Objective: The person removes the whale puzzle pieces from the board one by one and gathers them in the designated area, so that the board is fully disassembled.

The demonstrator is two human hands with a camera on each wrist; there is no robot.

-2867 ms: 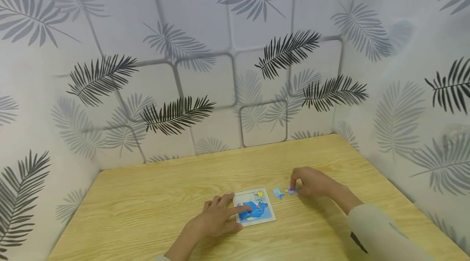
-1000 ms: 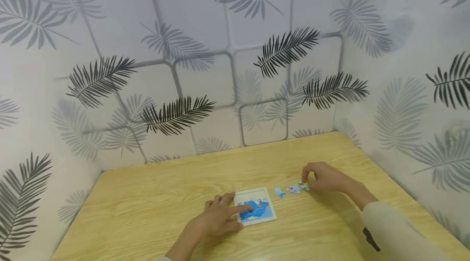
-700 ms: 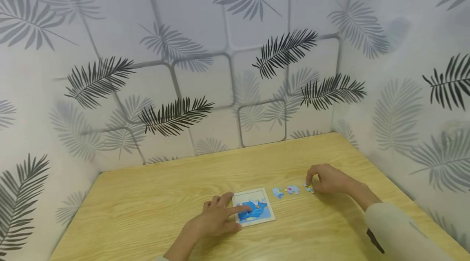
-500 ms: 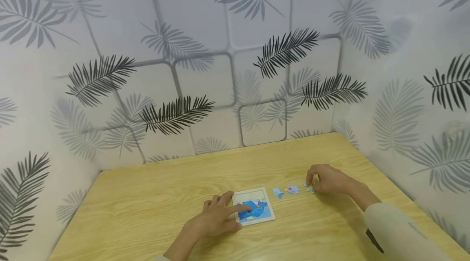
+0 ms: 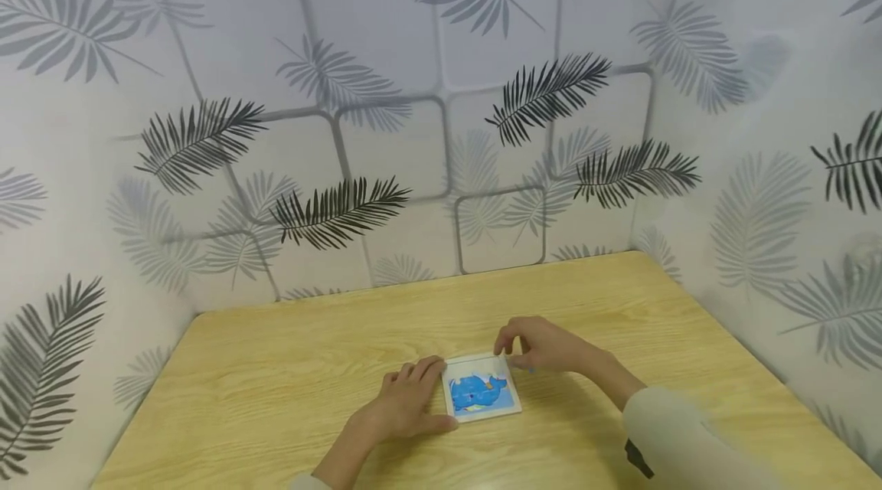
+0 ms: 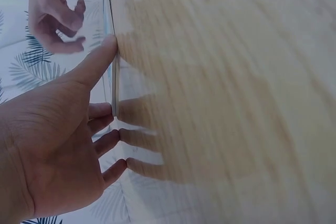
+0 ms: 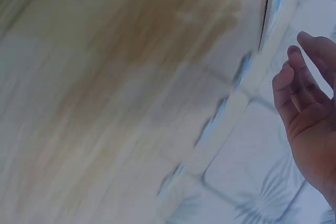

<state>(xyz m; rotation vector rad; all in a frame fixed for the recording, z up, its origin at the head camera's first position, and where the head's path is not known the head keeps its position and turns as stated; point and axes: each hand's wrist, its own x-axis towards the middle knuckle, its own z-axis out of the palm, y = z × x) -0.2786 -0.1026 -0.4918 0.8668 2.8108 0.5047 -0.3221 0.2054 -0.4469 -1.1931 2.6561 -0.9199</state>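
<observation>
On the table lies a square puzzle board with a pale frame and a blue whale picture; its far strip is bare. My left hand holds the board's left side, its thumb at the near corner and its fingers at the far one. In the left wrist view, the other fingertips touch the table. My right hand hovers at the board's far right corner with fingers loosely curved and nothing between them. Three loose puzzle pieces lie in a row, seen edge-on in the right wrist view: one piece, a second, a third.
The wooden table extends around the board on all sides. A leaf-patterned wall rises behind it, and another wall runs along the right edge. In the head view, my right hand mostly covers the loose pieces.
My right hand let go of the third piece at the end of the row and moved left to the board. My left index finger lifted off the whale picture to the board's corner.
</observation>
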